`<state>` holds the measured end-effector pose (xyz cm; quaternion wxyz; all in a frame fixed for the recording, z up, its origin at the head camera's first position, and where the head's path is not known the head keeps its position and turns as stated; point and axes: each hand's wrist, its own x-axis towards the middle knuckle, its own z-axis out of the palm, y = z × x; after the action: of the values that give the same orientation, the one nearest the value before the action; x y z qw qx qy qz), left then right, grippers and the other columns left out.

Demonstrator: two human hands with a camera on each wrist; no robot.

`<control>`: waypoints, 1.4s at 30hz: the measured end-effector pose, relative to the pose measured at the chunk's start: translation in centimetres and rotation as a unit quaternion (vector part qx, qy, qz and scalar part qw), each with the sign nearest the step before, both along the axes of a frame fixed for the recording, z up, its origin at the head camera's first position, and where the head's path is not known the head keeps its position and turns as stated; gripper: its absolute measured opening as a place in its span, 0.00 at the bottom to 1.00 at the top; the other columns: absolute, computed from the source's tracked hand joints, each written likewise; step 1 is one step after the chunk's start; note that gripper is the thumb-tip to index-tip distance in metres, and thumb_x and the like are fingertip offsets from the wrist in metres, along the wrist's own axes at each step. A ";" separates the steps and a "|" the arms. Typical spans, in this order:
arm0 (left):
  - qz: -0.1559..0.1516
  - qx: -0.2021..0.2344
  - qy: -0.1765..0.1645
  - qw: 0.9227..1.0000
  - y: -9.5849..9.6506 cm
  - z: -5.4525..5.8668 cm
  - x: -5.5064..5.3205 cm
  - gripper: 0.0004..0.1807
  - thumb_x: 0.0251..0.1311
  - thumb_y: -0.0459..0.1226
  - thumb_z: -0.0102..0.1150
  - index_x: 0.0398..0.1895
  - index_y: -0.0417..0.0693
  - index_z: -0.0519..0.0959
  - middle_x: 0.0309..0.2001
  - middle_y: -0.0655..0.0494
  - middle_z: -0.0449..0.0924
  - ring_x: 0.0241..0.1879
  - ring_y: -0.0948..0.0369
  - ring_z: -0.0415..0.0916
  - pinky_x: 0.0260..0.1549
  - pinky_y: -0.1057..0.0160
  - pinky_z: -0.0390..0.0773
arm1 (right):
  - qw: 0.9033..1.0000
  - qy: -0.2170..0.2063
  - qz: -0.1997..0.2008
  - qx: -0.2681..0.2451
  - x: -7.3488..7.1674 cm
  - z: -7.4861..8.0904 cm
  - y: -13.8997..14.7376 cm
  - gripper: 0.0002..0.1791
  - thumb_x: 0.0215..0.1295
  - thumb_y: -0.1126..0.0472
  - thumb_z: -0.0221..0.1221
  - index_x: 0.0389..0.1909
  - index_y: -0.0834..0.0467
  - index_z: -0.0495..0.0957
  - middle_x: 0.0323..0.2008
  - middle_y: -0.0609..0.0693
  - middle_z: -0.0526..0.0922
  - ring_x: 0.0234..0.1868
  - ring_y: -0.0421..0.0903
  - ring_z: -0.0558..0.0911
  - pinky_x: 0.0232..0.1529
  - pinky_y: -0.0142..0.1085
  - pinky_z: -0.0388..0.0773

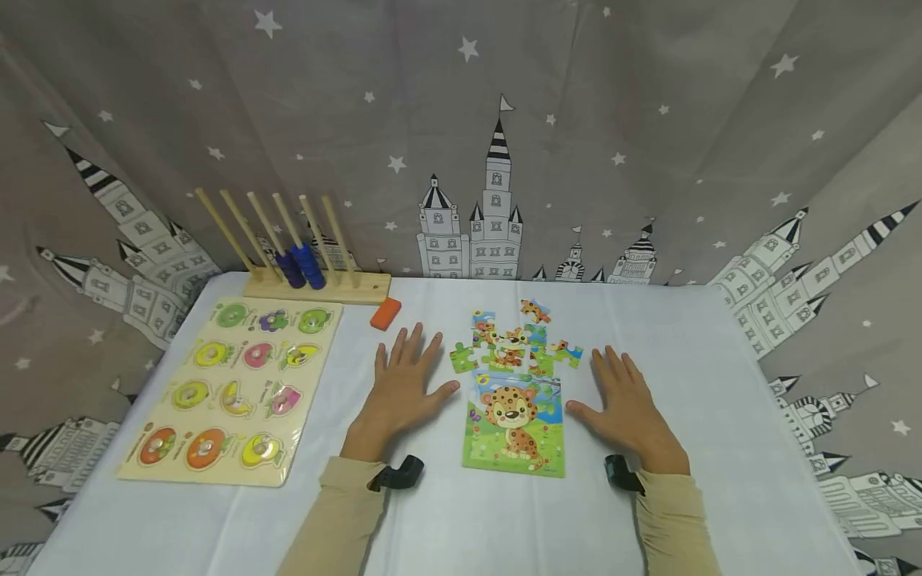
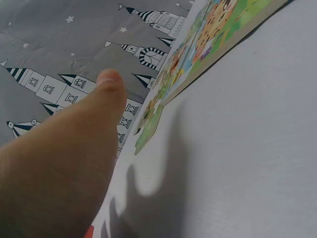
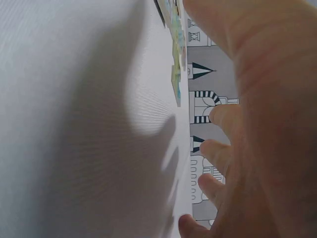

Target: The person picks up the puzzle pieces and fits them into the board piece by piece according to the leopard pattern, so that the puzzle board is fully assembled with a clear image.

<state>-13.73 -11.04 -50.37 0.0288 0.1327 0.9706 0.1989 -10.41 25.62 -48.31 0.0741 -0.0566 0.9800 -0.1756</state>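
A leopard picture board (image 1: 514,424) lies on the white table between the two hands. Just behind it, several loose jigsaw pieces (image 1: 510,338) are bunched together, some overlapping. My left hand (image 1: 400,392), fingers spread, is to the left of the board and holds nothing; its thumb (image 2: 106,106) points toward the board. On the other side my right hand (image 1: 628,404) is spread too, palm down and holding nothing, its thumb tip close to the board's right edge. In the right wrist view, the pieces (image 3: 176,64) show edge-on beyond the thumb.
A wooden fruit puzzle board (image 1: 238,392) with knobbed pieces lies at the left. Behind it stands a peg rack (image 1: 320,290) with blue rings (image 1: 308,268) on two pegs. An orange block (image 1: 386,314) lies near the rack. A grey castle-print curtain (image 1: 576,64) hangs behind the table.
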 end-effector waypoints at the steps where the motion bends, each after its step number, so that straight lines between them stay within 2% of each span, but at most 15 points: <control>1: -0.003 0.001 -0.001 1.000 0.1 -0.1 0.1 0.48 0.65 0.70 0.46 0.83 0.62 0.50 0.85 0.49 0.37 0.83 0.44 0.32 0.77 0.31 0.35 | 1.000 -0.001 -0.001 -0.003 0.0 -0.1 0.1 0.58 0.64 0.29 0.56 0.82 0.60 0.47 0.82 0.65 0.45 0.81 0.70 0.44 0.76 0.69 0.48; 4: -0.012 0.007 0.002 1.000 0.4 -0.2 0.5 0.48 0.65 0.69 0.47 0.83 0.62 0.50 0.84 0.49 0.39 0.83 0.43 0.33 0.77 0.31 0.36 | 1.000 -0.002 -0.004 -0.015 -0.1 -0.2 0.3 0.57 0.66 0.30 0.56 0.82 0.60 0.46 0.82 0.64 0.45 0.81 0.70 0.45 0.76 0.69 0.49; 8: -0.031 0.026 0.010 0.999 1.2 -0.6 1.7 0.49 0.63 0.68 0.52 0.83 0.60 0.52 0.84 0.48 0.41 0.83 0.43 0.36 0.77 0.32 0.40 | 0.999 0.005 -0.013 -0.043 -0.3 -0.6 0.6 0.54 0.67 0.33 0.57 0.81 0.61 0.48 0.81 0.65 0.48 0.80 0.70 0.49 0.76 0.68 0.52; 11: -0.071 0.049 0.011 0.996 2.1 -1.0 2.9 0.50 0.62 0.68 0.56 0.82 0.60 0.54 0.84 0.49 0.43 0.83 0.44 0.38 0.78 0.34 0.44 | 0.998 0.009 -0.028 -0.061 -0.6 -0.9 0.9 0.51 0.69 0.36 0.57 0.81 0.62 0.51 0.80 0.67 0.52 0.79 0.70 0.52 0.75 0.67 0.54; 15: -0.137 0.075 0.005 0.988 3.3 -1.5 4.3 0.51 0.59 0.68 0.59 0.82 0.60 0.56 0.84 0.50 0.44 0.83 0.45 0.40 0.77 0.36 0.50 | 0.996 0.012 -0.045 -0.075 -0.9 -1.3 1.2 0.45 0.72 0.42 0.58 0.79 0.64 0.55 0.78 0.67 0.56 0.78 0.69 0.53 0.76 0.65 0.55; 20: -0.168 0.077 0.001 0.983 4.1 -1.7 5.3 0.52 0.57 0.69 0.61 0.81 0.60 0.57 0.84 0.53 0.46 0.83 0.48 0.43 0.78 0.38 0.49 | 0.995 0.016 -0.050 -0.087 -1.5 -1.7 0.2 0.41 0.71 0.46 0.61 0.76 0.64 0.61 0.77 0.66 0.59 0.78 0.68 0.56 0.76 0.63 0.56; 24: -0.188 0.070 0.005 0.980 4.4 -1.5 5.6 0.52 0.57 0.70 0.59 0.81 0.60 0.57 0.83 0.53 0.49 0.83 0.50 0.45 0.78 0.38 0.49 | 0.994 0.034 -0.042 -0.091 -2.6 -2.0 -0.8 0.38 0.71 0.48 0.62 0.75 0.63 0.65 0.75 0.65 0.62 0.76 0.66 0.60 0.75 0.61 0.60; 28: -0.201 0.045 0.029 0.978 4.9 -1.6 5.3 0.52 0.57 0.71 0.58 0.81 0.61 0.59 0.82 0.53 0.51 0.82 0.51 0.47 0.78 0.39 0.51 | 0.993 0.074 -0.041 -0.084 -3.9 -2.0 -1.3 0.35 0.71 0.50 0.63 0.71 0.65 0.69 0.71 0.65 0.68 0.71 0.65 0.65 0.72 0.59 0.66; 33: -0.211 0.011 0.040 0.977 5.2 -1.8 5.1 0.53 0.56 0.75 0.54 0.81 0.62 0.57 0.83 0.52 0.51 0.82 0.51 0.47 0.79 0.41 0.51 | 0.989 0.083 -0.084 -0.087 -4.4 -2.0 -1.3 0.27 0.69 0.54 0.65 0.63 0.65 0.76 0.66 0.65 0.72 0.67 0.64 0.69 0.69 0.58 0.69; 37: -0.202 -0.008 0.053 0.978 5.3 -1.9 5.1 0.56 0.53 0.77 0.53 0.81 0.62 0.58 0.83 0.51 0.51 0.82 0.52 0.48 0.79 0.43 0.52 | 0.983 0.070 -0.106 -0.129 -4.2 -2.0 -1.4 0.24 0.69 0.56 0.64 0.60 0.64 0.75 0.60 0.65 0.77 0.61 0.62 0.74 0.64 0.56 0.72; 42: -0.184 -0.017 0.052 0.981 5.4 -1.8 5.3 0.56 0.53 0.78 0.52 0.81 0.62 0.58 0.82 0.51 0.51 0.82 0.53 0.49 0.79 0.44 0.53 | 0.964 0.061 -0.138 -0.218 -3.9 -2.0 -1.3 0.15 0.72 0.58 0.61 0.55 0.59 0.77 0.47 0.59 0.84 0.44 0.50 0.84 0.47 0.43 0.80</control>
<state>-8.38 -5.65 -52.19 0.0162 0.3190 0.9328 0.1668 -14.32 24.27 -50.33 -0.0252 0.0535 0.9189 -0.3900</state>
